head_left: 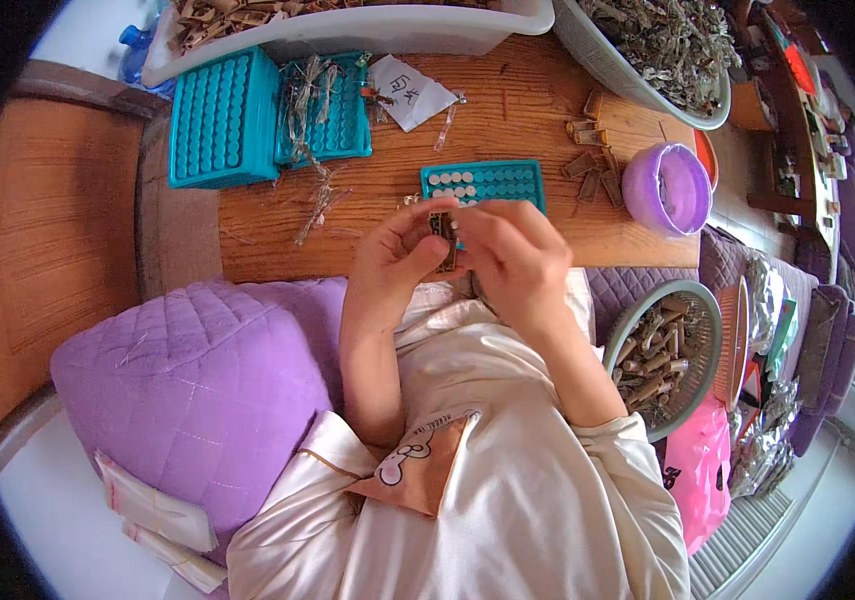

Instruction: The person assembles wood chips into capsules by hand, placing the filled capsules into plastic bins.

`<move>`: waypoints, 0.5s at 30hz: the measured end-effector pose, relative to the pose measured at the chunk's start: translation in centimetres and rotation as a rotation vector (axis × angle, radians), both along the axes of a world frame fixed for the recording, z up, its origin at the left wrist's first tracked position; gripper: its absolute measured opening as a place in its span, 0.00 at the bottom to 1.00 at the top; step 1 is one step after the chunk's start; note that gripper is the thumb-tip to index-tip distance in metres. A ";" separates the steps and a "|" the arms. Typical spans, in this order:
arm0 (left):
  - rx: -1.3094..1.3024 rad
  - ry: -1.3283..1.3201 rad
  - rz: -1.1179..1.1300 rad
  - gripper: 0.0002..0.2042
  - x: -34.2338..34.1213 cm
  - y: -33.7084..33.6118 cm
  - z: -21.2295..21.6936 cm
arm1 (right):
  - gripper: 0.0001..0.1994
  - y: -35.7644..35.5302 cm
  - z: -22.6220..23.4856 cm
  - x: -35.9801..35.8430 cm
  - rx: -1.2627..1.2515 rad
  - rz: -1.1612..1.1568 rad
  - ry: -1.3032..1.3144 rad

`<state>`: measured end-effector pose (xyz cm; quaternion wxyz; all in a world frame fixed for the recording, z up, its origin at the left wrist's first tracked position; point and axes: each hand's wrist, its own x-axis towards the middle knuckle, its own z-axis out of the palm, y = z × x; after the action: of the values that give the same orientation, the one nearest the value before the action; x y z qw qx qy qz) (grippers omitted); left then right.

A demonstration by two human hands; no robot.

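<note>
My left hand point(398, 255) is closed round a small brown box point(443, 240) with dark printing, held upright above the near edge of the table. Close against its right side is my right hand point(523, 255), fingers bent and pinched together. A tiny pale spot shows at its fingertips, too small to name. Just beyond both hands lies a teal tray point(531, 172) with rows of round holes. White round pieces point(453, 179) fill some holes at its left; my hands hide its near side.
Stacked teal trays point(218, 120) and clear plastic strands point(310, 110) lie left. At the back stand a white tub point(428, 35) and a basket of silvery packets point(648, 45). Rightward are brown boxes point(593, 165), a purple bowl point(663, 190) and a basket of brown tubes point(663, 350).
</note>
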<state>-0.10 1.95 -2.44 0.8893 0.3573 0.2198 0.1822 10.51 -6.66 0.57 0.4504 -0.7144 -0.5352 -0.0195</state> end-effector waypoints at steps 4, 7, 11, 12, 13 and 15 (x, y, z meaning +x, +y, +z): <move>0.016 0.098 0.056 0.13 0.4 -0.1 -0.3 | 0.11 0.2 -0.4 -0.4 -0.071 0.044 -0.030; 0.058 0.065 0.094 0.12 0.2 0.1 -0.8 | 0.13 -0.4 -0.9 0.0 -0.057 0.059 0.118; 0.059 0.097 0.065 0.11 0.1 0.3 -0.5 | 0.15 -2.0 -2.8 1.3 -0.192 -0.154 0.238; 0.106 0.105 0.071 0.13 0.1 0.4 -0.6 | 0.14 -2.4 -3.5 1.5 -0.257 -0.130 0.128; 0.105 0.106 0.070 0.13 0.1 0.4 -0.7 | 0.14 -2.7 -4.1 1.6 -0.322 -0.108 0.018; 0.133 0.101 0.059 0.13 0.1 0.4 -0.8 | 0.13 -3.1 -5.0 1.5 -0.355 -0.100 0.020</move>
<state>-0.01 2.39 -3.19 0.8456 0.4177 0.2622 0.2044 11.98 -9.80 -4.39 0.3210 -0.8085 -0.4895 0.0599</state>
